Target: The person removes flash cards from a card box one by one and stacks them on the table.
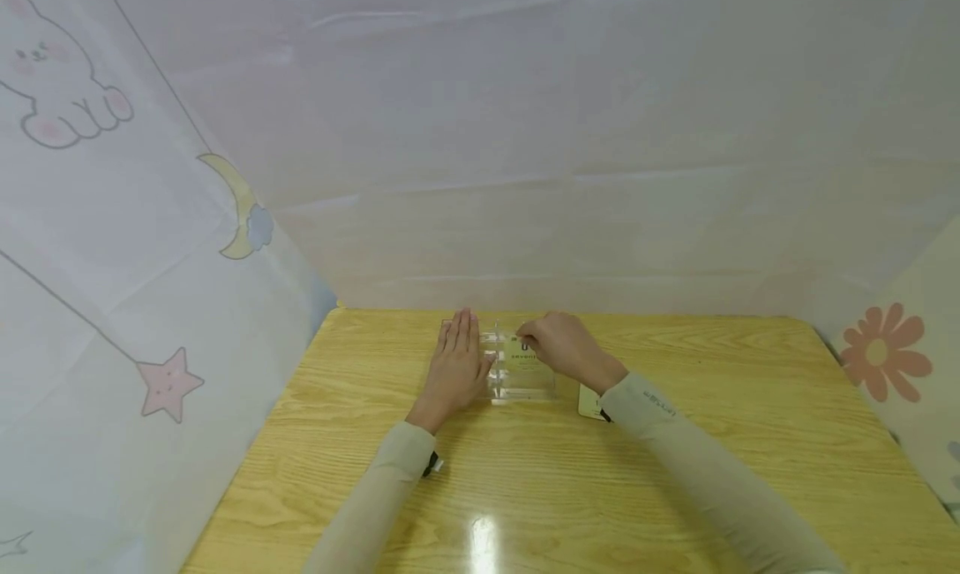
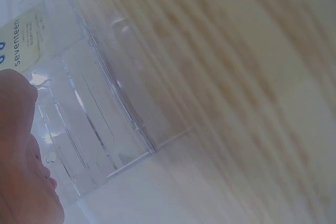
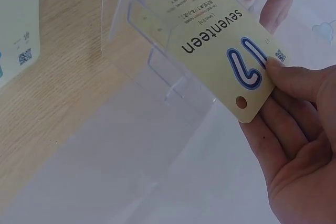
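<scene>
A clear plastic rack with dividers [image 1: 525, 384] stands near the back of the table. My right hand [image 1: 566, 347] pinches the end of a pale yellow number card [image 3: 212, 38] between thumb and fingers. The card reads "seventeen" and has a blue-outlined 17 and a punched hole near one corner. Its far end lies within the rack's clear walls in the right wrist view. On the rack's left side rests my left hand [image 1: 454, 364], fingers straight and pointing away, thumb out toward the dividers.
Another pale card [image 1: 590, 401] lies on the wooden table [image 1: 480, 474], partly under the right wrist. A pale fabric backdrop [image 1: 480, 182] rises right behind the table's back edge, with more printed fabric at both sides.
</scene>
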A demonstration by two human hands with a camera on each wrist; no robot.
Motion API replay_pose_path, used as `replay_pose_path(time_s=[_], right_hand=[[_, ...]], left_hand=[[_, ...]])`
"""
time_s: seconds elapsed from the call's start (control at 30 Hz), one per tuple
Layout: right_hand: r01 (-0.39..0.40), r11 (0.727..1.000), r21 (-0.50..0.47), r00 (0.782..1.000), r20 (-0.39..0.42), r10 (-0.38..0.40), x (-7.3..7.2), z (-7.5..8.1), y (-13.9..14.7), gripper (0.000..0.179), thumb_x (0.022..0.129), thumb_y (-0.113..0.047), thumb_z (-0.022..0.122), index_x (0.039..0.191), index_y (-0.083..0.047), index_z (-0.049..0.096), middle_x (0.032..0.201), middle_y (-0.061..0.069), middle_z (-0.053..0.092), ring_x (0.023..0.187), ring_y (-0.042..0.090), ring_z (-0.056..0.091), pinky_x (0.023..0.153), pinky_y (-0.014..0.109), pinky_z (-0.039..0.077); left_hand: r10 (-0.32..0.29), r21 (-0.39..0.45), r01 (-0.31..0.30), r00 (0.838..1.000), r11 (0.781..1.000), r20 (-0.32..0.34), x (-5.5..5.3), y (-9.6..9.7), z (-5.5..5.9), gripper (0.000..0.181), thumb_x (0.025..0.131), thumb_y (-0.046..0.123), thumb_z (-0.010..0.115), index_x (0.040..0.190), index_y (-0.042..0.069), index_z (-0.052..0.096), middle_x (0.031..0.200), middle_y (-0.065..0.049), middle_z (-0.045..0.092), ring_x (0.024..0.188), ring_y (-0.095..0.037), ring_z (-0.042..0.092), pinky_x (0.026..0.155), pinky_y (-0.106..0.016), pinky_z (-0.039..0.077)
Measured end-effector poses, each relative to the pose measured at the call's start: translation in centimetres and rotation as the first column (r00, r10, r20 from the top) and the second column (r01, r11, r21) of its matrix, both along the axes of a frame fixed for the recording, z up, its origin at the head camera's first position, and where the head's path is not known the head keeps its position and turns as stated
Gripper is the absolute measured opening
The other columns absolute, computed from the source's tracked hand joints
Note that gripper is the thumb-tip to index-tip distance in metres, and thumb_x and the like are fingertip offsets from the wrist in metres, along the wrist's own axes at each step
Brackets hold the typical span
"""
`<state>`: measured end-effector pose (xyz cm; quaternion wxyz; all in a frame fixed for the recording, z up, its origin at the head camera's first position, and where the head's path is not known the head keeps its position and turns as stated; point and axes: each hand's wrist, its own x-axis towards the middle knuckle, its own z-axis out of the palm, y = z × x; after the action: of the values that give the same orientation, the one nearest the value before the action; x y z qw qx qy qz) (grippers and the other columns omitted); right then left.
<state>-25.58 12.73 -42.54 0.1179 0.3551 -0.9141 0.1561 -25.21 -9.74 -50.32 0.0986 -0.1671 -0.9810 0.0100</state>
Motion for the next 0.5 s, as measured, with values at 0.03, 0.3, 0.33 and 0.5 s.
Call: replay_pose_path(time_s=[0.03,0.3,0.33,0.5], right_hand=[[-0.001,1.0,-0.004,1.0,-0.008,0.001,-0.02,0.05,0.06,0.018,0.092,-0.009,0.068,0.107,-0.007,0.077,0.097,0.007,0.078,0.083,0.02,0.074,0.075,0.035,0.061],[-0.001,0.999,-0.046,0.999,0.05,0.003,-0.57,0.12,0.56,0.023,0.093,-0.006,0.065,0.114,-0.007,0.075,0.104,0.008,0.077,0.09,0.021,0.075,0.079,0.036,0.061],[-0.001,0.999,-0.053,0.998,0.066,0.004,-0.63,0.13,0.62,0.024,0.094,-0.006,0.064,0.115,-0.007,0.074,0.106,0.009,0.077,0.091,0.022,0.075,0.08,0.036,0.061],[0.012,0.995,-0.094,0.993,0.117,-0.001,-1.01,0.23,0.89,0.025,0.096,-0.006,0.061,0.118,-0.007,0.073,0.111,0.009,0.076,0.097,0.022,0.074,0.084,0.037,0.061]], left_hand=[[-0.001,0.002,0.001,1.0,1.0,-0.003,0.0,0.0,-0.01,0.077,0.106,0.049,0.027,0.157,0.0,-0.003,0.167,-0.017,-0.004,0.156,-0.031,0.0,0.128,-0.046,0.003],[0.002,0.015,-0.002,1.0,1.0,-0.014,0.07,0.11,0.03,0.076,0.105,0.048,0.029,0.157,0.0,0.003,0.167,-0.018,0.003,0.156,-0.029,-0.003,0.128,-0.045,0.004],[0.002,0.017,-0.002,1.0,1.0,-0.016,0.08,0.13,0.05,0.075,0.105,0.047,0.03,0.157,-0.001,0.004,0.167,-0.018,0.004,0.156,-0.029,-0.003,0.128,-0.045,0.004],[-0.003,0.027,0.003,1.0,1.0,-0.02,0.08,0.22,0.16,0.075,0.105,0.046,0.035,0.157,-0.001,0.007,0.167,-0.018,0.003,0.156,-0.03,0.0,0.128,-0.046,0.005]])
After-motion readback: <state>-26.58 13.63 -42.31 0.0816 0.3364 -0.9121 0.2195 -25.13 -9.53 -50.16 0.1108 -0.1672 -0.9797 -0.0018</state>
